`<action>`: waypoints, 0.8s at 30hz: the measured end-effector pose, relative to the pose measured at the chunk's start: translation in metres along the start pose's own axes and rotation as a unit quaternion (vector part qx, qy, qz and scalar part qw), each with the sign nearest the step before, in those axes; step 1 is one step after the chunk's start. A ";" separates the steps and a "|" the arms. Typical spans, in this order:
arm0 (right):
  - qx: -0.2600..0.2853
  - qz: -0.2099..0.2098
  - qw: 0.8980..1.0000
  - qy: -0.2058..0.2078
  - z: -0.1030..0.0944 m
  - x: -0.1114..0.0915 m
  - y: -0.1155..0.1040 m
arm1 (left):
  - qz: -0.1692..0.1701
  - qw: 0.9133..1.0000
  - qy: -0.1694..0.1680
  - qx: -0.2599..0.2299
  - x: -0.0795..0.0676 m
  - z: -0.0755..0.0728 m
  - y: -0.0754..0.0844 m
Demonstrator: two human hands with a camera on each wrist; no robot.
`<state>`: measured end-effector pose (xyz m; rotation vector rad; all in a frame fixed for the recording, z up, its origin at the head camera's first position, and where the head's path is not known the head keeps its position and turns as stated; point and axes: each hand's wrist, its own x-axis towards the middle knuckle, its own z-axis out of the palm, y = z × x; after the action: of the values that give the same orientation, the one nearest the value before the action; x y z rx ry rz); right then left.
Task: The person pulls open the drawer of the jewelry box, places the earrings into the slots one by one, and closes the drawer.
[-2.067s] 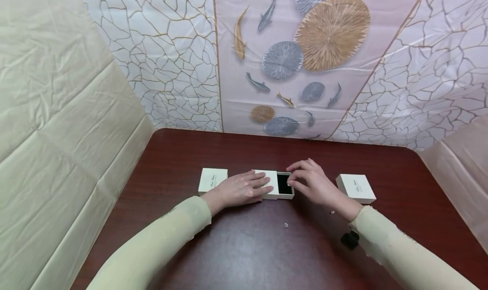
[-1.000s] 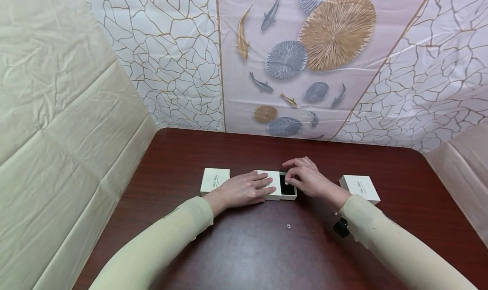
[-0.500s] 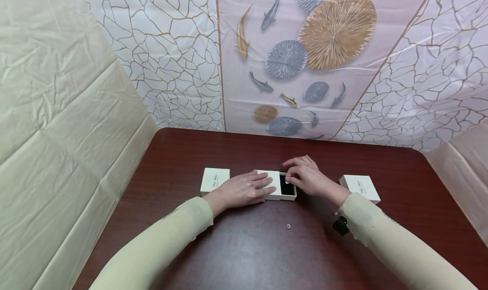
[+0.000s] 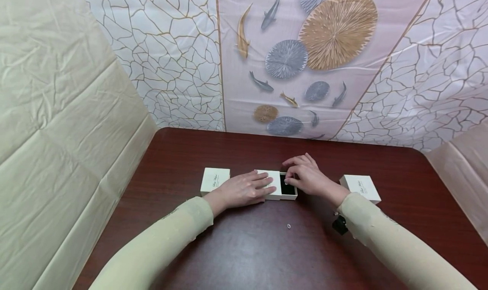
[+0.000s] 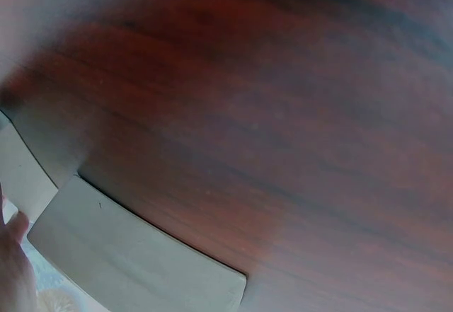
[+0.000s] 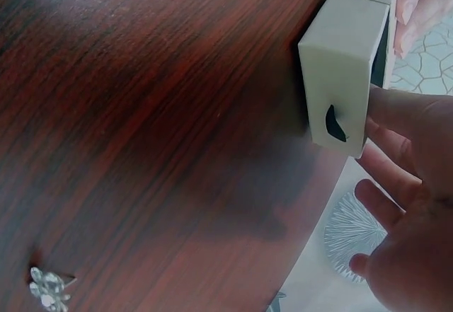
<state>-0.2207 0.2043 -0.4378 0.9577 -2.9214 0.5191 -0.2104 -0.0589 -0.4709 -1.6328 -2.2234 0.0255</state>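
A small white slide-out jewellery box, its sleeve point(image 4: 272, 180) pulled partway off a black-lined drawer point(image 4: 288, 190), lies mid-table in the head view. My left hand point(image 4: 244, 189) rests over the sleeve, fingers stretched across its top. My right hand point(image 4: 306, 179) reaches over the drawer, thumb and forefinger pinching a tiny light earring point(image 4: 286, 183) at the black lining; the fingertips partly hide it. In the right wrist view the drawer's end point(image 6: 343, 71) shows a dark thumb notch, and my right hand point(image 6: 410, 199) dips in over its edge.
One closed white box point(image 4: 215, 178) stands left, another point(image 4: 360, 187) right. A loose earring point(image 4: 288, 226) lies in front on the dark red table point(image 4: 244, 252). Beside my right sleeve are a black object point(image 4: 339, 225) and a small shiny piece point(image 4: 336, 214). Patterned cloth hangs behind.
My right hand came slightly lower and left into the drawer, then barely shifted at the lining. My left hand stays on the sleeve.
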 end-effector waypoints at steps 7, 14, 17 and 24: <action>-0.032 -0.011 0.999 0.028 0.001 0.000 0.001 | -0.002 1.000 0.005 -0.005 0.000 0.002 0.000; -0.072 -0.031 0.996 0.048 0.001 0.000 0.002 | -0.004 1.000 0.004 -0.007 0.000 0.002 0.000; -0.086 -0.031 0.995 0.049 0.000 -0.001 0.002 | -0.003 1.000 0.006 -0.007 0.000 0.002 0.000; -0.096 -0.040 0.993 0.047 0.000 0.000 0.001 | -0.001 1.000 0.004 -0.001 0.000 0.002 0.000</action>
<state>-0.2212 0.2055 -0.4385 0.9893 -2.7737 0.2662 -0.2108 -0.0587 -0.4727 -1.6281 -2.2206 0.0174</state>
